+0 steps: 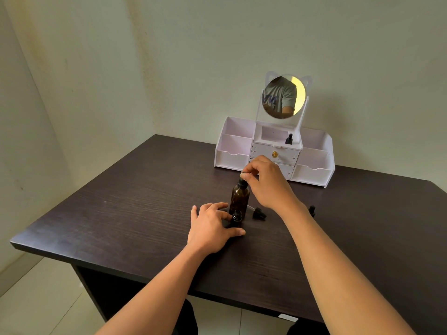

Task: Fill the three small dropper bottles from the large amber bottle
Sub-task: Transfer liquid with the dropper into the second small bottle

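**A:** How far has the filling got?

**B:** Not far, I'd judge. At the left, the left grip [208, 226] rests on the surface [121, 213], thumb and fingers curled round the base of the open small bottle [236, 216]. That bottle stands upright with its top off.

**A:** And the source?

**B:** The large amber bottle [239, 198] stands upright just behind it, touching or close to it. The right grip [264, 182] is over its neck, thumb and forefinger pinching a pale piece [243, 175] right at the mouth. I can't tell whether that is a pipette bulb or a stopper.

**A:** Where's the small bottle's top?

**B:** Probably the dropper cap [258, 212] lying on its side just right of the amber bottle, glass tube pointing left.

**A:** The other two?

**B:** One capped bottle [288, 139] sits in the middle compartment of the white organizer [232, 158]. Another, the far bottle [312, 209], stands capped on the surface, half hidden behind the right forearm.

**A:** Any of them full?

**B:** The glass is too dark to show levels. With one bottle open and two capped, I'd say most of the work is left.
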Demonstrator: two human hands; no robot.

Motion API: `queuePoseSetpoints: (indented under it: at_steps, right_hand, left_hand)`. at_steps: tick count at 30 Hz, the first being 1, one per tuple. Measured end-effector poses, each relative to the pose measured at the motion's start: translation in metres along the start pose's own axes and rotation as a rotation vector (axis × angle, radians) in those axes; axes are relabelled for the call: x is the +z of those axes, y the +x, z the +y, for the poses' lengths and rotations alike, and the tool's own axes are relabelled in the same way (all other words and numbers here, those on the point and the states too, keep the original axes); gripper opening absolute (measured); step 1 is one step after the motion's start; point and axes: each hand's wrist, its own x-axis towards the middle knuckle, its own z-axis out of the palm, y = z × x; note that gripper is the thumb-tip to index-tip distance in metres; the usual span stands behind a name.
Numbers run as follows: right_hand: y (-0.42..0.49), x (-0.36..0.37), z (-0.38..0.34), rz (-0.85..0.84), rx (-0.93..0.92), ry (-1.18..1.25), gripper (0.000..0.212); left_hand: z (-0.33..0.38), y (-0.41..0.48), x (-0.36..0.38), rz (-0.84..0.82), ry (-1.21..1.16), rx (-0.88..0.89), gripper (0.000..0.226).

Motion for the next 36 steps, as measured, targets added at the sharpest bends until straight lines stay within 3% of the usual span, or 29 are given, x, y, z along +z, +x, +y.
queuePoseSetpoints:
  at_steps: [36]
  right_hand:
    - [-0.001,0.011,0.007,0.085,0.054,0.107,0.008]
  left_hand:
    - [-0.003,0.003,0.003,-0.001,0.015,0.023,0.056]
